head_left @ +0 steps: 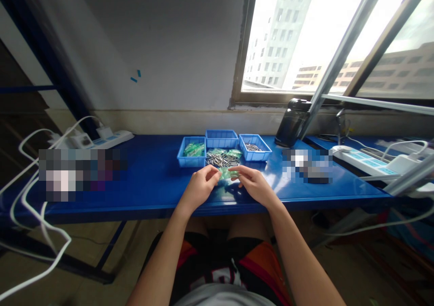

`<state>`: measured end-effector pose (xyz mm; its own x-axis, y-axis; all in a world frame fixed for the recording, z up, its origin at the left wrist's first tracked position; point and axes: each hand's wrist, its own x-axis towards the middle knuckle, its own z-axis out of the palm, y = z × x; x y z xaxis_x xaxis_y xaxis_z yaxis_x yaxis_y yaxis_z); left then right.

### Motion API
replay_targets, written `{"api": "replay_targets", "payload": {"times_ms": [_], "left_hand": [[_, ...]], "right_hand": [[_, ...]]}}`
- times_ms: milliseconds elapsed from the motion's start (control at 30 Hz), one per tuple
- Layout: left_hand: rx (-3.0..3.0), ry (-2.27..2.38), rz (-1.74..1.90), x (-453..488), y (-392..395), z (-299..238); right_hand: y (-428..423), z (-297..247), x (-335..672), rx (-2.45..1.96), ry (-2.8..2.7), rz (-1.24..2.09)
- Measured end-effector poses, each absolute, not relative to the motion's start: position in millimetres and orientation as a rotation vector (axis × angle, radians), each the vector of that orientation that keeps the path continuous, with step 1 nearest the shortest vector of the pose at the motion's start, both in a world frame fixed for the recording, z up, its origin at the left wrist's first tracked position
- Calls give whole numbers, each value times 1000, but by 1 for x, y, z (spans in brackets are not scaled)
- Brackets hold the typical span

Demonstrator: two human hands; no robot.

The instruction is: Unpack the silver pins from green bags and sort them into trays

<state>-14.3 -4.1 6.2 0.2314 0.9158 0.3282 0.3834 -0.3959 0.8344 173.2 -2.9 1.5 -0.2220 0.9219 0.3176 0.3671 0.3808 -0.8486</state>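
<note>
A small green-tinted clear plastic bag (225,175) is held up between my two hands above the table's front part. My left hand (202,185) pinches its left edge between thumb and fingers. At the bag's right side is my right hand (255,185), its fingers bent around that edge; the exact contact is partly hidden. Just beyond my hands lies a pile of small metal pins or screws (222,160), with more green bags (233,153) behind it. What the held bag contains is too small to tell.
Three blue plastic bins stand behind the pile: the left bin (191,162) holds green bags, the back bin (222,141) shows a bare inside, the right bin (260,156) holds small metal pieces. A black bottle (292,123) and power strips (366,159) flank the blue table (145,179). White cables (25,197) hang at left.
</note>
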Motion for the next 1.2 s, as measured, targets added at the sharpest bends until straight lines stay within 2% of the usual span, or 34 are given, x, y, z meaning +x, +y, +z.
{"api": "replay_targets", "payload": {"times_ms": [733, 1033, 1200], "left_hand": [[1955, 1186, 1130, -16, -2, 3], [1908, 1271, 1152, -17, 0, 1], [1912, 1259, 1162, -17, 2, 0]], "right_hand": [[2, -3, 171, -1093, -1801, 745], [53, 45, 149, -1118, -1781, 466], [95, 57, 109, -1091, -2015, 349]]}}
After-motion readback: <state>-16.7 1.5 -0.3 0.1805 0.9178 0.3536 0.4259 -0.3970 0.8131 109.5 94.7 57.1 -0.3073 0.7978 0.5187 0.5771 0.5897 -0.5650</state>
